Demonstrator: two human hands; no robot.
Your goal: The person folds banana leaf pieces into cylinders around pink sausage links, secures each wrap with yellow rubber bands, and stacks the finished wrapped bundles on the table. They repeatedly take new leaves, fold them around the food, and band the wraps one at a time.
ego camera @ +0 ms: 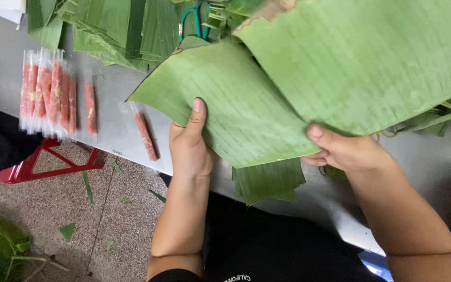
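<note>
- The fingers of the left hand [189, 143] are pinched on the near edge of a large green leaf sheet [236, 104], thumb pressed flat on top.
- The right hand [343, 151] grips a second leaf sheet [361, 57] at its lower edge, thumb on top, the other fingers curled beneath and mostly hidden.
- Both sheets are held above the counter [116, 104]; the right one overlaps the left.
- To handle them well, I judge it best to keep the grips near the edges and move along the ribs, since such leaves likely tear along the grain.
- A smaller leaf piece [267, 180] lies under the sheets at the counter's edge.
- Wrapped pink sausages [48, 91] sit at the left; one single sausage [145, 136] lies nearer.
- Stacked cut leaves [110, 26] fill the far side.
- Below are a speckled floor [53, 209] with leaf scraps and a red stool frame [43, 162].
</note>
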